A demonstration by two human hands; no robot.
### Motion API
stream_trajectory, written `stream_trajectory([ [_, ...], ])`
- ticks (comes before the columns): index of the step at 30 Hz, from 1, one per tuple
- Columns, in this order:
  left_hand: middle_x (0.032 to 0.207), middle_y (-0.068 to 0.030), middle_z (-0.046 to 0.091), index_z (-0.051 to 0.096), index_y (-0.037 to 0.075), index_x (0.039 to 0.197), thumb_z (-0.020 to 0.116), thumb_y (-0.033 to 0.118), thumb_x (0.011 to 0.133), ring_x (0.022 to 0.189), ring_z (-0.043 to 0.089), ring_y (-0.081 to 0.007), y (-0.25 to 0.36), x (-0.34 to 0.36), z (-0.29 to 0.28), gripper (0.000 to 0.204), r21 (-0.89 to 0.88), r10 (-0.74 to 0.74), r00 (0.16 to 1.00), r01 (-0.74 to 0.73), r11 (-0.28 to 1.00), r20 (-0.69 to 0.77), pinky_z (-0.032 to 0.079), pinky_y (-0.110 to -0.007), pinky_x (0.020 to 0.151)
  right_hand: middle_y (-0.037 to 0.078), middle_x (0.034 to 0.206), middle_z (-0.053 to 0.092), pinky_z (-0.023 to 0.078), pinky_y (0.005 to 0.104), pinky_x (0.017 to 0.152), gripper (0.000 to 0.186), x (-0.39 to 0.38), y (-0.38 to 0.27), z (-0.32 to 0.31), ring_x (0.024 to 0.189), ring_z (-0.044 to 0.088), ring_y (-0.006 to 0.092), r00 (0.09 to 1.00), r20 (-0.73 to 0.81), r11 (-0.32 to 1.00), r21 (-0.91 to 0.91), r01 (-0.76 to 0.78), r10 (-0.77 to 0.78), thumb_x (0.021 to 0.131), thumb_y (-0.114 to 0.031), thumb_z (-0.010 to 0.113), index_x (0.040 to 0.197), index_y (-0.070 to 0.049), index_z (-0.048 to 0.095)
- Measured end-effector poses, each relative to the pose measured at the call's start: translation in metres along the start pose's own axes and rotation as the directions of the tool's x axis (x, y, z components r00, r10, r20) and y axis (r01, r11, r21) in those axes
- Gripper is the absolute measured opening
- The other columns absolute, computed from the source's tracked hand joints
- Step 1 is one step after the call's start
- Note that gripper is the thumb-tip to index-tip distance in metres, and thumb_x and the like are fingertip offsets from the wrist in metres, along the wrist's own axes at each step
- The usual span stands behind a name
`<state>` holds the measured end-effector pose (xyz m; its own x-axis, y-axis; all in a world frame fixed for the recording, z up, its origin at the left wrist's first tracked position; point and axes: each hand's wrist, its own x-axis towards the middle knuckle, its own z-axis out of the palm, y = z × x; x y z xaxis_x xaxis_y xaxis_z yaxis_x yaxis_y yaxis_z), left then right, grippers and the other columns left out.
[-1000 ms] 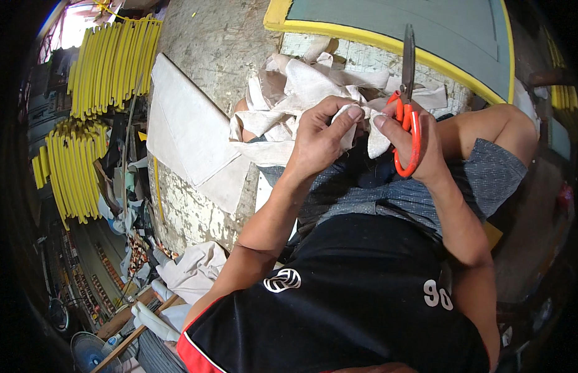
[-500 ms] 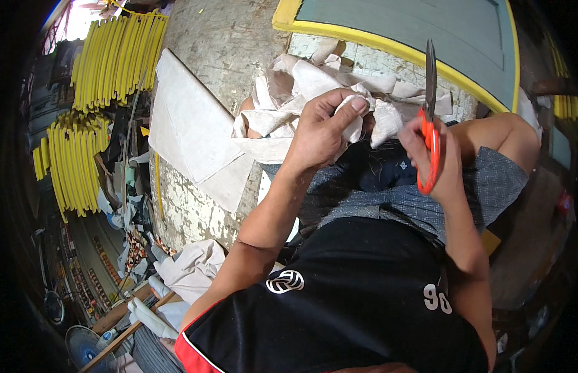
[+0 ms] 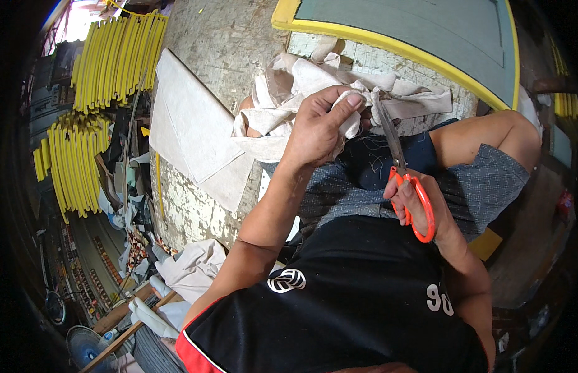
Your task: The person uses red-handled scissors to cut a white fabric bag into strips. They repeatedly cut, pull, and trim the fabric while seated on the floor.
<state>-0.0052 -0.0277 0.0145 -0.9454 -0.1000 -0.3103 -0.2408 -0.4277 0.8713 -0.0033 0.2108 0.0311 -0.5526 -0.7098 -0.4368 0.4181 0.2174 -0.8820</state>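
Note:
My left hand [image 3: 326, 127] pinches a bunched part of an off-white cloth [image 3: 273, 148] between thumb and fingers. The rest of the cloth lies in loose folds and strips over my lap and the worn board. In my right hand [image 3: 425, 208] is a pair of scissors [image 3: 396, 155] with orange-red handles, my fingers through the loops. Its dark blades point up and to the left, their tips beside the cloth just right of my left hand. Whether the blades touch the cloth I cannot tell. Loose threads hang below the bunched part.
A flat folded piece of off-white cloth [image 3: 192, 118] lies on the worn board [image 3: 223, 37] to the left. At the top right is a grey-green panel with a yellow edge [image 3: 388, 45]. Yellow curved strips [image 3: 118, 59] hang at the far left. A fan [image 3: 85, 349] stands bottom left.
My right hand has come down and toward me, and the scissors have tilted left so that their tips are now by the cloth. My left hand has barely moved.

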Motion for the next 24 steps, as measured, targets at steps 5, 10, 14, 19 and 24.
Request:
stream_trajectory([
  [5,0.084,-0.0083,0.069,0.065,-0.004,0.1,0.06,0.017,0.099,0.073,0.065,-0.0135,0.0034,-0.0022,0.0048,0.021,0.014,-0.006,1.0,0.006,1.0,-0.029,0.052,-0.025,0.067,-0.002,0.055,0.047,0.044,0.0225,0.046,0.067,0.0023,-0.0022,0.0006,0.049,0.052,0.0068,1.0,0.006,1.0,-0.026,-0.006,0.006,0.096,-0.062,0.047,0.079,0.001,0.061],
  [10,0.084,-0.0078,0.069,0.065,-0.004,0.1,0.06,0.017,0.099,0.074,0.065,-0.0131,0.004,-0.0034,0.0041,0.021,0.036,0.0,1.0,0.001,0.999,-0.025,0.052,-0.025,0.067,-0.002,0.056,0.048,0.043,0.0226,0.044,0.066,0.0029,-0.0024,0.0004,0.047,0.052,0.0068,1.0,0.005,1.0,-0.029,0.0,0.0,0.096,-0.061,0.048,0.079,0.001,0.061],
  [14,0.085,-0.0074,0.069,0.065,-0.004,0.1,0.06,0.017,0.099,0.075,0.065,-0.0125,0.0039,-0.0036,0.0032,0.021,0.039,-0.005,1.0,0.006,0.999,-0.027,0.053,-0.025,0.068,0.0,0.056,0.05,0.042,0.0229,0.044,0.065,0.0028,-0.0031,-0.0006,0.047,0.052,0.0076,1.0,0.014,0.999,-0.045,0.002,-0.001,0.096,-0.06,0.049,0.08,0.002,0.061],
  [19,0.084,-0.0064,0.068,0.065,-0.004,0.101,0.06,0.016,0.099,0.076,0.064,-0.0112,0.0051,-0.0048,0.005,0.021,0.044,-0.005,0.999,0.007,0.999,-0.037,0.052,-0.024,0.068,0.002,0.058,0.054,0.043,0.0238,0.043,0.064,0.0022,-0.0049,-0.001,0.046,0.054,0.0089,1.0,0.0,0.999,-0.052,0.0,0.0,0.096,-0.059,0.051,0.081,0.003,0.062],
  [24,0.083,-0.0054,0.07,0.068,-0.001,0.103,0.061,0.019,0.099,0.073,0.065,-0.01,0.0034,-0.0049,0.0016,0.021,0.164,0.034,0.999,-0.029,0.986,-0.026,0.05,-0.023,0.065,0.004,0.06,0.056,0.042,0.0247,0.042,0.063,0.0018,-0.0053,-0.0016,0.045,0.055,0.0095,1.0,-0.007,0.998,-0.066,-0.003,0.002,0.097,-0.057,0.051,0.082,0.004,0.062],
])
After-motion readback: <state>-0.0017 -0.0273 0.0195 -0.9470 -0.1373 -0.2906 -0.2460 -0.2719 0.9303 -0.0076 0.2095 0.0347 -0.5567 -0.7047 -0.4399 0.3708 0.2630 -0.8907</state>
